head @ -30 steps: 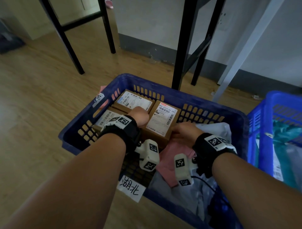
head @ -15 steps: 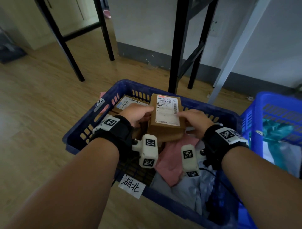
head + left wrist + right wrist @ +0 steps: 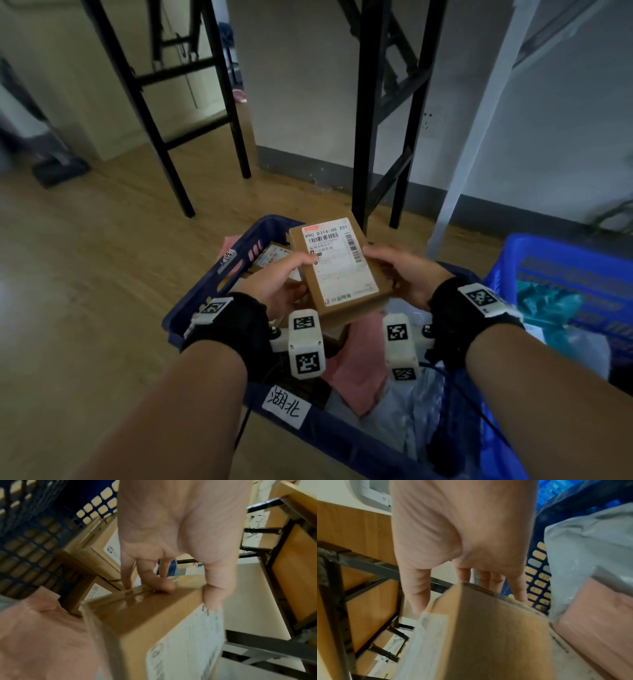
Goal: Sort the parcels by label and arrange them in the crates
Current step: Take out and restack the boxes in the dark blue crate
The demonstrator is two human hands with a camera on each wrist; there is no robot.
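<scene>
A brown cardboard parcel (image 3: pixel 339 270) with a white shipping label is held tilted above the dark blue crate (image 3: pixel 219 270), label facing me. My left hand (image 3: pixel 284 274) grips its left side, thumb on the label and fingers underneath (image 3: pixel 163 585). My right hand (image 3: pixel 400 270) grips its right side (image 3: pixel 488 628), thumb on the front edge and fingers behind. More brown parcels (image 3: pixel 101 547) lie in the crate's far left corner, with pink (image 3: pixel 356 373) and grey (image 3: pixel 407 421) mailer bags nearer me.
A white tag with handwritten characters (image 3: pixel 286 406) is stuck on the crate's near rim. A brighter blue crate (image 3: pixel 561 270) with teal and clear bags stands at the right. Black metal table legs (image 3: pixel 368 113) and a grey post (image 3: pixel 479 133) rise behind the crates on the wooden floor.
Both hands have lifted the labelled parcel out of the crate's stack and raised it higher, tilting its label up toward me. My view has tipped upward.
</scene>
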